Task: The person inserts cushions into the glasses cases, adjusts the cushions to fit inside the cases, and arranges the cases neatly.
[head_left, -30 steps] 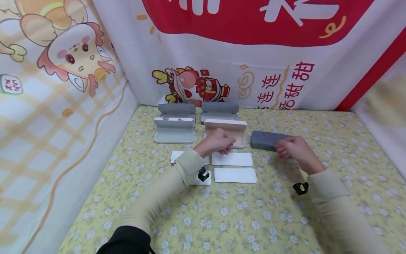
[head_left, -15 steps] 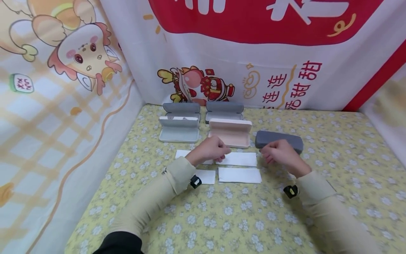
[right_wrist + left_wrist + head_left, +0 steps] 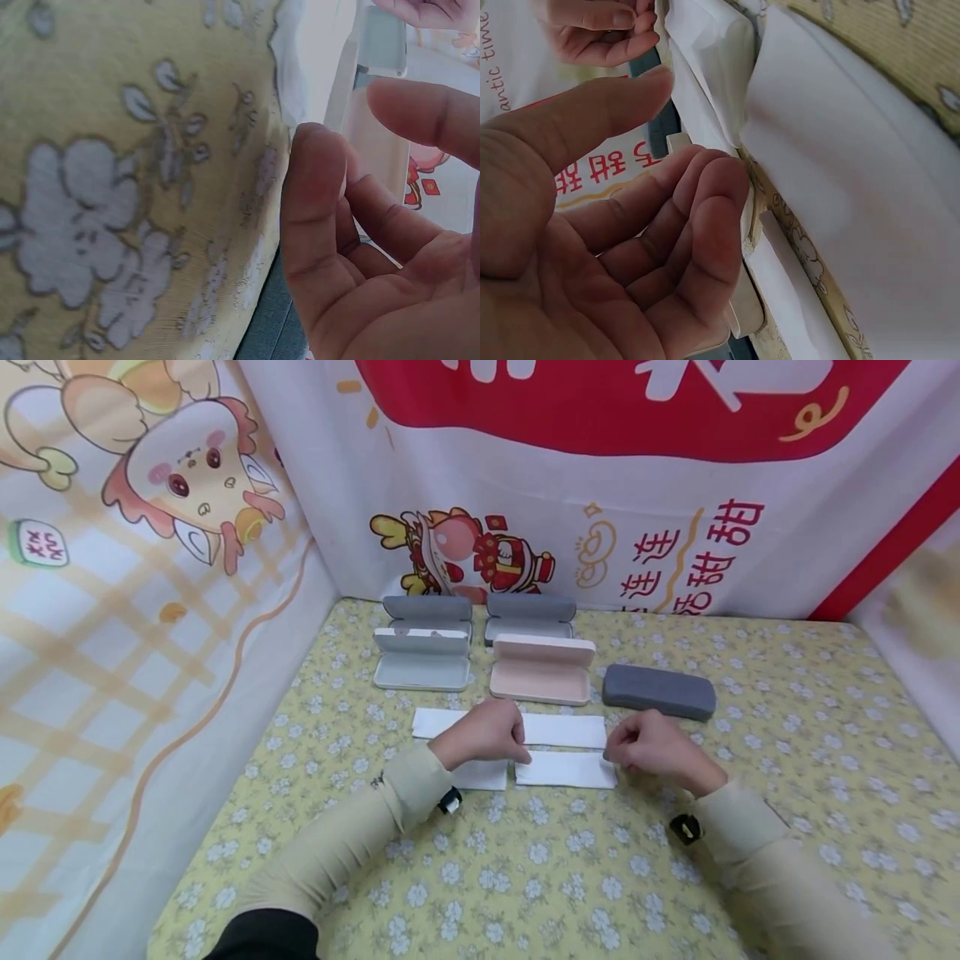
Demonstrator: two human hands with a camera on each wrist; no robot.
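My left hand (image 3: 487,735) hovers at the left end of the near right folded white cloth (image 3: 566,770). In the left wrist view the left hand's fingers (image 3: 712,240) are loosely bent, with the thumb apart and nothing between them. At the right end of that cloth is my right hand (image 3: 652,747), its fingertips close to the edge. The right hand's fingers (image 3: 311,202) also bend loosely, thumb held away, in the right wrist view. Another white cloth (image 3: 566,729) lies just behind, and two more, partly hidden by my left hand and sleeve, lie to the left.
Behind the cloths stand an open pink glasses case (image 3: 540,682) and an open pale grey one (image 3: 422,672). Two open dark grey cases (image 3: 531,607) are at the back by the wall cloth. A closed grey case (image 3: 660,692) lies to the right.
Both hands have drawn back toward me: the left from the open pink case, the right from the closed grey case. They are now at opposite ends of the near right cloth.
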